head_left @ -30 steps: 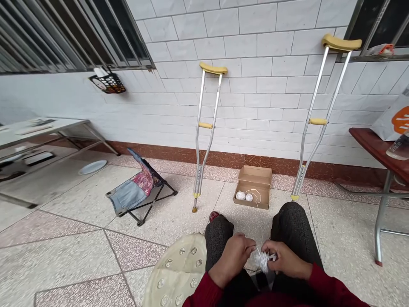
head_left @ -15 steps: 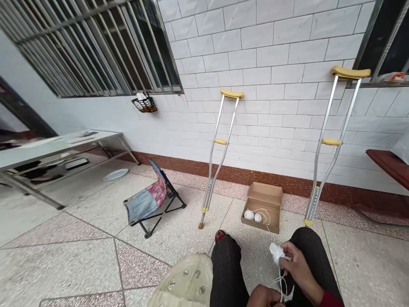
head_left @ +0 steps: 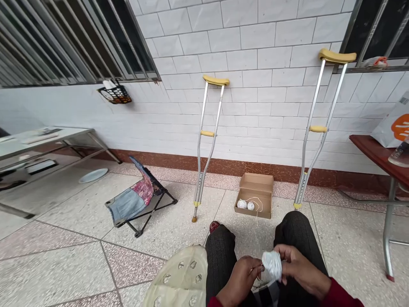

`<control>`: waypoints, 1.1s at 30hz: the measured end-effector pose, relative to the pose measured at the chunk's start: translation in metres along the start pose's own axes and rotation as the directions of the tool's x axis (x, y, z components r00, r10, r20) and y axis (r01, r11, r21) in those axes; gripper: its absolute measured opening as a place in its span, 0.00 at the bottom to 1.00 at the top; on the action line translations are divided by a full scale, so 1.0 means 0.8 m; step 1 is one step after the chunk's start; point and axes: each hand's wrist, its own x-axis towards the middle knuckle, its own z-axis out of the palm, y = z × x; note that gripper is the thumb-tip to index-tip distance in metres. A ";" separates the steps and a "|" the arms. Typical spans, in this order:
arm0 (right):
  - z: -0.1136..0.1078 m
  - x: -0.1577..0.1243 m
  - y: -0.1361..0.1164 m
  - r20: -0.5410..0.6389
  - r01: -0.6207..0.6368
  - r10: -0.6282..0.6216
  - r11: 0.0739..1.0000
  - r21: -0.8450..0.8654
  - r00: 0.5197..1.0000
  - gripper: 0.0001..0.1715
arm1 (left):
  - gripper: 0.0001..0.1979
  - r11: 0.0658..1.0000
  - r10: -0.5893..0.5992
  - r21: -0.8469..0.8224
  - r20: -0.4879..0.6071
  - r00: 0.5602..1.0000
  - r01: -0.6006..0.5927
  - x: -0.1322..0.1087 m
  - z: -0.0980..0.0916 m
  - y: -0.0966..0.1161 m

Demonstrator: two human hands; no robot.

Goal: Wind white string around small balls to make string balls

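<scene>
In front of my knees, my right hand (head_left: 295, 265) closes around the side of a small wound bundle of white yarn (head_left: 272, 265). My left hand (head_left: 243, 273) is at the bundle's left edge, thumb and fingers pinched together. What those fingers hold is too small to make out. Beyond my knees, an open cardboard box (head_left: 255, 209) on the floor contains two white yarn balls (head_left: 246, 205). A pale strand runs out over the box's front edge toward my hands.
Two crutches (head_left: 207, 133) (head_left: 318, 128) lean against the tiled wall. A folding chair (head_left: 129, 207) stands at left, a pale plastic stool (head_left: 179, 277) beside my left leg. To the right is a red table (head_left: 377, 155) with a bag (head_left: 391, 121); far left, a long table (head_left: 28, 138).
My left hand has risen from the bottom edge to the white yarn bundle. The bundle is now turned between both hands. The view has shifted to the right.
</scene>
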 end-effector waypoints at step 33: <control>-0.026 0.045 -0.007 -0.293 0.099 -0.150 0.979 -0.180 0.944 0.19 | 0.20 0.988 -0.091 -0.116 0.113 0.989 0.104 -0.013 0.024 0.040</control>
